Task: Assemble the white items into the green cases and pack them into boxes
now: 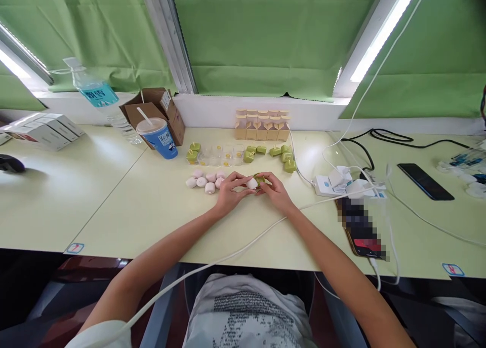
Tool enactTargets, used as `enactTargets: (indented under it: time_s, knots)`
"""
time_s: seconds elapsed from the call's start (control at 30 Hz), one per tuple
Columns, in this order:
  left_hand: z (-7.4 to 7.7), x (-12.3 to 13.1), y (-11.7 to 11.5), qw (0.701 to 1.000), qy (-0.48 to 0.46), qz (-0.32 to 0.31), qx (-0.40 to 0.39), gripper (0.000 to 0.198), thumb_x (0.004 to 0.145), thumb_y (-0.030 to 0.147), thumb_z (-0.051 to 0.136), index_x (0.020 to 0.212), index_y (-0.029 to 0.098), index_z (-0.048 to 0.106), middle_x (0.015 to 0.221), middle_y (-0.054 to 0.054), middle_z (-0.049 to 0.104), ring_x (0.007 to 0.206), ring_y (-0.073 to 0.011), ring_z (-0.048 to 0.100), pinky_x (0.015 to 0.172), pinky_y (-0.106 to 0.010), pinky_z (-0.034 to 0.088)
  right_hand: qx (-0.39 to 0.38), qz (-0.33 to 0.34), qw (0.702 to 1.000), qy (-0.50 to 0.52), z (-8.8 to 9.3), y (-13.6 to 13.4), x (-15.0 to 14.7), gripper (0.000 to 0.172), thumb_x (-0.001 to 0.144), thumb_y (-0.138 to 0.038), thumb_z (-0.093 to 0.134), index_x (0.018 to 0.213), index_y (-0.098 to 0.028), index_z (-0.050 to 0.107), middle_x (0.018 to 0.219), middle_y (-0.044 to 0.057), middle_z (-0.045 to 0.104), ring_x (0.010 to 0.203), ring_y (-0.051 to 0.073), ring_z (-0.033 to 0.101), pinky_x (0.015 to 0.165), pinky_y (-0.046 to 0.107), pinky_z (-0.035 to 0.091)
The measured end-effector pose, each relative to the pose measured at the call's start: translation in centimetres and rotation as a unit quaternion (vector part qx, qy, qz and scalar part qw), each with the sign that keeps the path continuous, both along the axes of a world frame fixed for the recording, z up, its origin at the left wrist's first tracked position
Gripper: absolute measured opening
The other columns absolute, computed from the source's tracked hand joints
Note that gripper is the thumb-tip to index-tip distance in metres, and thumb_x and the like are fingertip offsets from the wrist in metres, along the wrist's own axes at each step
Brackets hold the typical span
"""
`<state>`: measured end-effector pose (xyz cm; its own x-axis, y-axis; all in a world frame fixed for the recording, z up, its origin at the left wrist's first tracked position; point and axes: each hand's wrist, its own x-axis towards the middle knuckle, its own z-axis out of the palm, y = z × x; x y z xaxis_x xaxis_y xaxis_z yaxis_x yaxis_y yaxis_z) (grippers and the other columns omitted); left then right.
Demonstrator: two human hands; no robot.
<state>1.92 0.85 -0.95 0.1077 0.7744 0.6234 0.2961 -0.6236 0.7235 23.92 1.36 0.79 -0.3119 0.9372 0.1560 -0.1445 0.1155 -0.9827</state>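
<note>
My left hand (229,190) pinches a small white round piece (251,183) over the pale green table (152,206). My right hand (276,190) grips a small green cap-like piece (259,179), pressed against the white one. Both hands meet at the table's middle. Several more white round pieces (205,182) lie just left of my left hand. Behind them stand clear little cups (222,155) and several loose green pieces (285,158).
A row of tan small boxes (261,126) stands by the window sill. A blue paper cup (158,138), a cardboard box (163,110) and a water bottle (102,100) are at the back left. A power strip (337,182), cables and phones (425,181) lie right.
</note>
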Motion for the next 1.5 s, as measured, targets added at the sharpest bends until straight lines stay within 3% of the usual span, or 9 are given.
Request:
enactTargets:
  time_s: [0.17, 0.3, 0.5, 0.7, 0.83, 1.0, 1.17, 1.37, 1.5]
  knots:
    - [-0.7, 0.0, 0.0, 0.996, 0.068, 0.033, 0.053, 0.043, 0.100, 0.057, 0.086, 0.136, 0.033, 0.086, 0.104, -0.005, 0.074, 0.095, -0.0202, 0.075, 0.085, -0.037, 0.068, 0.005, -0.009, 0.999, -0.050, -0.5, 0.0, -0.3, 0.062, 0.086, -0.082, 0.085, 0.110, -0.026, 0.076, 0.112, 0.005, 0.073, 0.087, 0.020, 0.073, 0.081, 0.038, 0.068]
    - [-0.8, 0.3, -0.1, 0.992, 0.095, 0.007, 0.088, 0.054, 0.103, 0.053, 0.084, 0.153, 0.032, 0.074, 0.107, -0.005, 0.073, 0.096, -0.0196, 0.074, 0.089, -0.036, 0.067, 0.034, -0.035, 0.995, -0.091, -0.7, -0.1, -0.5, 0.058, 0.081, -0.078, 0.091, 0.101, -0.025, 0.079, 0.108, 0.005, 0.071, 0.090, 0.020, 0.069, 0.076, 0.034, 0.062]
    - [-0.1, -0.3, 0.3, 0.988, 0.142, -0.005, 0.054, 0.075, 0.099, 0.053, 0.088, 0.165, 0.030, 0.062, 0.131, -0.012, 0.065, 0.113, -0.0235, 0.071, 0.099, -0.041, 0.068, -0.040, 0.012, 0.999, 0.012, 0.3, -0.3, 0.0, 0.051, 0.085, -0.071, 0.091, 0.091, -0.023, 0.075, 0.103, 0.005, 0.076, 0.088, 0.021, 0.072, 0.080, 0.037, 0.064]
    - [0.3, -0.4, 0.7, 0.988, 0.125, -0.085, -0.002, 0.040, 0.110, 0.039, 0.075, 0.147, 0.027, 0.075, 0.145, -0.015, 0.070, 0.134, -0.0273, 0.069, 0.098, -0.042, 0.071, -0.073, 0.056, 0.995, 0.050, 0.8, -0.3, 0.4, 0.056, 0.080, -0.074, 0.093, 0.090, -0.024, 0.072, 0.088, 0.001, 0.075, 0.076, 0.019, 0.072, 0.069, 0.034, 0.063]
    - [0.6, -0.2, 0.5, 0.992, 0.103, -0.067, -0.014, 0.038, 0.105, 0.038, 0.081, 0.140, 0.024, 0.075, 0.133, -0.013, 0.076, 0.129, -0.0266, 0.070, 0.099, -0.042, 0.071, -0.072, 0.050, 0.996, 0.024, 1.0, -0.6, 0.2, 0.059, 0.082, -0.077, 0.091, 0.100, -0.026, 0.069, 0.096, 0.001, 0.077, 0.072, 0.019, 0.075, 0.057, 0.030, 0.059]
    - [0.5, -0.1, 0.5, 0.993, 0.095, -0.068, -0.008, 0.035, 0.104, 0.033, 0.080, 0.136, 0.023, 0.071, 0.131, -0.010, 0.072, 0.120, -0.0221, 0.072, 0.097, -0.037, 0.071, -0.035, -0.034, 0.999, -0.005, 0.6, -0.7, -0.2, 0.067, 0.077, -0.079, 0.094, 0.110, -0.028, 0.066, 0.103, 0.002, 0.074, 0.076, 0.019, 0.073, 0.044, 0.026, 0.054]
    - [0.2, -0.3, 0.7, 0.993, 0.115, -0.040, 0.010, 0.032, 0.104, 0.030, 0.079, 0.135, 0.024, 0.075, 0.130, -0.010, 0.068, 0.114, -0.0198, 0.072, 0.091, -0.032, 0.072, 0.019, -0.081, 0.996, -0.040, 0.4, -1.0, -0.5, 0.063, 0.075, -0.069, 0.099, 0.113, -0.027, 0.071, 0.126, 0.006, 0.075, 0.089, 0.020, 0.072, 0.052, 0.028, 0.064]
    - [0.3, -0.1, 0.6, 0.990, 0.133, -0.036, 0.032, 0.032, 0.104, 0.023, 0.077, 0.135, 0.023, 0.075, 0.136, -0.011, 0.072, 0.121, -0.0215, 0.074, 0.093, -0.033, 0.072, 0.044, -0.105, 0.990, -0.081, -0.2, -0.7, -0.3, 0.063, 0.078, -0.072, 0.096, 0.113, -0.024, 0.073, 0.117, 0.007, 0.074, 0.086, 0.021, 0.073, 0.059, 0.034, 0.071]
    - [0.3, 0.0, 0.5, 0.987, 0.153, -0.034, 0.045, 0.029, 0.103, 0.020, 0.077, 0.132, 0.023, 0.075, 0.134, -0.010, 0.075, 0.117, -0.0216, 0.076, 0.089, -0.034, 0.073, 0.089, -0.072, 0.987, -0.112, -1.2, 0.0, 0.1, 0.067, 0.081, -0.080, 0.090, 0.113, -0.023, 0.073, 0.120, 0.008, 0.068, 0.083, 0.019, 0.072, 0.062, 0.035, 0.072]
